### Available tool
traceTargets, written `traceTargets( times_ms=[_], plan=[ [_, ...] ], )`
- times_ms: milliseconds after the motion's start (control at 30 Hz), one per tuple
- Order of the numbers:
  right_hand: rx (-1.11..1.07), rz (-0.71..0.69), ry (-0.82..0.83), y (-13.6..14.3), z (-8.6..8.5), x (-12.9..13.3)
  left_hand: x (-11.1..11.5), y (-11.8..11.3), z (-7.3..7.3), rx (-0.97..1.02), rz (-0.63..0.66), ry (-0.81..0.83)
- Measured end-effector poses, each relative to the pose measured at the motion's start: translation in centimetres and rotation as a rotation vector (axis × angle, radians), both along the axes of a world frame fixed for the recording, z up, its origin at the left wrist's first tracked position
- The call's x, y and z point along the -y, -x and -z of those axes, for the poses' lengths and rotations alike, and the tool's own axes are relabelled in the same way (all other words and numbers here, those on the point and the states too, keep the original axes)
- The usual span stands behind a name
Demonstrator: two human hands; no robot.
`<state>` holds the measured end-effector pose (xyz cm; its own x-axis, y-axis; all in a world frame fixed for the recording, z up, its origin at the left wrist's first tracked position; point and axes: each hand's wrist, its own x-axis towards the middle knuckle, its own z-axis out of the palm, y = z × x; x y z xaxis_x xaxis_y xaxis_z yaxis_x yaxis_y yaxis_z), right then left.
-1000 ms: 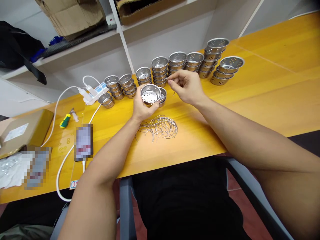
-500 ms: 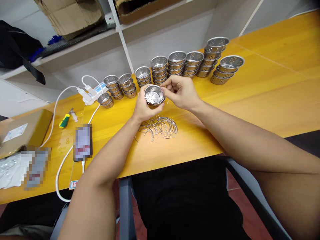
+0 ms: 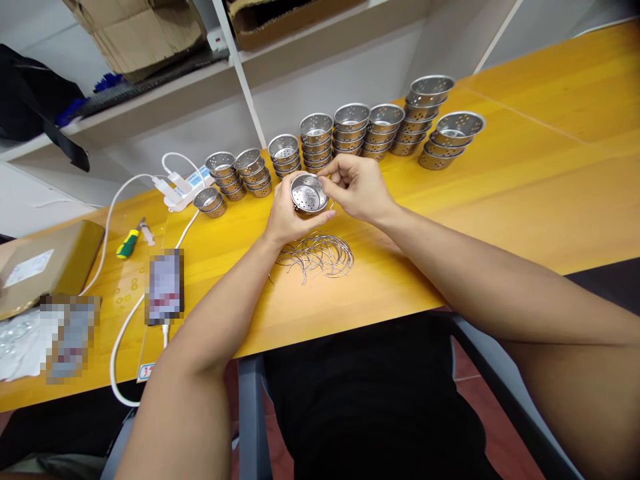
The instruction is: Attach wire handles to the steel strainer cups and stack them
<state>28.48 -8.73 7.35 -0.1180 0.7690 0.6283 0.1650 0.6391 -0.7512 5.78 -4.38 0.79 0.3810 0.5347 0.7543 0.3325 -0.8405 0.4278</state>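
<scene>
My left hand point(image 3: 286, 215) is wrapped round a small perforated metal cup point(image 3: 309, 195), its open mouth tilted up towards me. At the cup's right rim, my right hand point(image 3: 361, 188) pinches a thin metal wire; the bent end of the wire point(image 3: 332, 205) pokes out below the fingertips. Whether the wire passes through a hole in the cup is hidden by the fingers. Just below both hands, a loose pile of curved metal wires point(image 3: 323, 255) lies on the yellow wooden table point(image 3: 380, 287).
Stacks of similar cups point(image 3: 317, 130) line the back of the table, reaching to a stack point(image 3: 453, 140) at the right. On the left are a power strip point(image 3: 185, 193), a charging phone point(image 3: 165, 287), a screwdriver point(image 3: 129, 243) and a cardboard box point(image 3: 53, 263). Shelves stand behind.
The cup has tilted slightly and sits a touch lower. My right hand has shifted a little left and down with the wire at the rim. The view has drifted slightly.
</scene>
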Motion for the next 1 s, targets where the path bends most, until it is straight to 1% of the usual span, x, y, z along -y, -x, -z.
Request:
traceTargets(
  times_ms=[333,433,500,567,667,733,867,1000],
  plan=[
    [-0.018,-0.006,0.007,0.3,0.4,-0.2,0.4,-0.4,-0.2,0.028,-0.013,0.026],
    [-0.011,-0.028,-0.015,0.1,0.1,0.1,0.3,-0.3,-0.2,0.036,0.006,0.038],
    [0.042,-0.089,-0.066,-0.3,-0.5,0.4,0.2,0.0,-0.4,0.040,0.035,0.046],
    [0.108,-0.199,-0.098,-1.1,-1.1,0.6,0.1,0.3,-0.6,0.042,0.063,0.051],
    [0.161,-0.370,-0.036,-2.1,-1.5,0.6,0.0,0.6,-0.9,0.048,0.088,0.051],
    [0.149,-0.432,0.029,-2.3,-1.5,0.4,0.0,0.6,-1.0,0.048,0.095,0.050],
    [0.035,-0.466,0.098,-1.8,-1.3,0.2,0.3,0.2,-1.2,0.042,0.102,0.070],
    [-0.005,-0.467,0.134,-1.3,-1.6,0.4,0.6,-0.2,-1.3,0.033,0.052,0.091]
  ],
)
